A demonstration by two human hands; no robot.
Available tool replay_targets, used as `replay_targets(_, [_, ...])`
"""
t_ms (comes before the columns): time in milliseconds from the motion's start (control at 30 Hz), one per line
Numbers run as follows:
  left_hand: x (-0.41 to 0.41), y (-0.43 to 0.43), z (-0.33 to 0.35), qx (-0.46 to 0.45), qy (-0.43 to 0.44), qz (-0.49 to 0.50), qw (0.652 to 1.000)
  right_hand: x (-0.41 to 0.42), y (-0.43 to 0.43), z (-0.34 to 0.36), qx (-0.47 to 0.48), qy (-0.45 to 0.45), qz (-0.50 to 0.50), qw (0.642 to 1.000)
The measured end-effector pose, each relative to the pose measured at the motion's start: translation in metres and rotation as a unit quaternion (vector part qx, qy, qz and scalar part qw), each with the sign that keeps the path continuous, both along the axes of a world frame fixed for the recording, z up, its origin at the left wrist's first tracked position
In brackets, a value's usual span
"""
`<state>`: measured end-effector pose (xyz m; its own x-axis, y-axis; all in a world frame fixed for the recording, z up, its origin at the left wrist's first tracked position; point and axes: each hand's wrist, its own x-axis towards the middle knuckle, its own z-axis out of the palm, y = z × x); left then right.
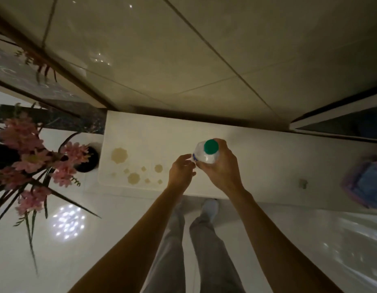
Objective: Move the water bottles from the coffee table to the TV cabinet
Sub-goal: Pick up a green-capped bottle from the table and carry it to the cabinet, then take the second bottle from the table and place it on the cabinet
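Bottle (205, 154) up over the white surface (257, 157), green cap (211, 146) facing the camera! Right hand (219, 166) wraps around its clear body, fingers curled tight. Left hand (181, 171) sits just beside the bottle, fingertips touching its label edge, loosely curled. Left of the bottle, tan blotches (133, 166) mark the surface; farther left stand pink flowers (33, 153).

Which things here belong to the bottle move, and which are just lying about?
Job: water bottle, held in right hand; left hand beside it; white cabinet top.
Lying about: pink flowers, black pot, purple-blue item on the cabinet.
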<state>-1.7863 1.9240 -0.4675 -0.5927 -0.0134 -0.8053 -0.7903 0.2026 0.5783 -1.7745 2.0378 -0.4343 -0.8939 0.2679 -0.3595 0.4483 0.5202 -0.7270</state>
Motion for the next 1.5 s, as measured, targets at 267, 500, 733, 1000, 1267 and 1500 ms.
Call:
replay_targets(267, [-0.029,-0.004,-0.081,0.066,-0.053,0.045,0.995,-0.014,-0.011,-0.111,0.025,0.01,-0.043,0.999])
replay_targets(500, [-0.033,-0.01,-0.109,0.079,-0.044,0.04,0.995,-0.018,-0.017,-0.14,0.034,0.027,-0.039,0.998])
replay_targets(733, [-0.035,-0.015,-0.084,0.078,-0.057,0.025,0.995,-0.015,-0.012,-0.123,0.017,-0.02,-0.008,1.0])
replay_targets(1000, [-0.059,-0.042,0.024,-0.026,0.068,-0.191,0.979,-0.002,0.034,0.0,0.008,-0.062,-0.057,0.996])
replay_targets(1267, [-0.053,-0.023,0.161,-0.054,0.234,-0.438,0.866,0.07,0.067,0.139,0.083,-0.027,-0.166,0.982])
replay_targets(1500, [0.005,0.032,0.232,-0.012,0.373,-0.619,0.691,0.169,0.058,0.194,0.111,-0.05,-0.261,0.958])
